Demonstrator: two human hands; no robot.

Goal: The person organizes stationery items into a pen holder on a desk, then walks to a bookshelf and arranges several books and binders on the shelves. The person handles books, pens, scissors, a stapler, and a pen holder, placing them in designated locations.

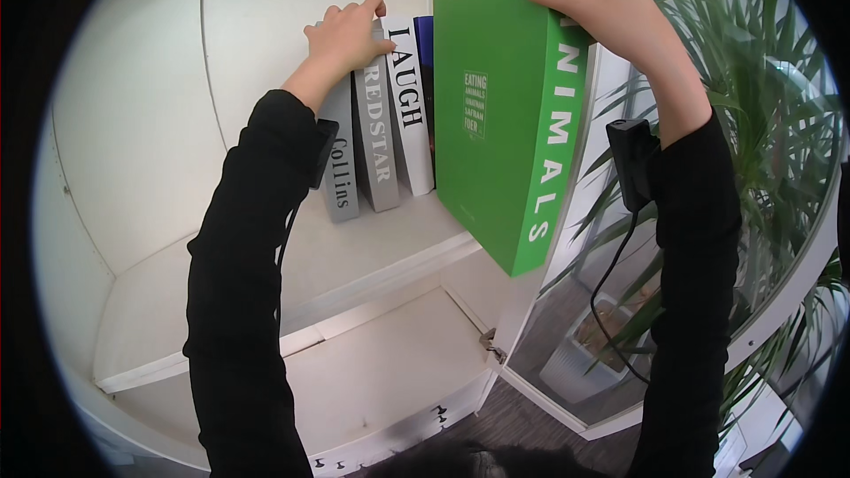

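My right hand grips the top of a large, thick green book, its thumb across the front cover and its fingers over the spine side. The book stands upright, and its lower spine corner juts past the shelf's front edge. My left hand is closed over the top of a grey book, with the thumb touching the edge of the neighbouring white book. Left of these leans another grey book. A dark blue book is mostly hidden between the white and green ones.
The books stand on a white cabinet shelf; a lower compartment lies beneath. At right is an open glass door with a metal hinge. Leafy plants and a white pot show there. Black devices with cables sit at both wrists.
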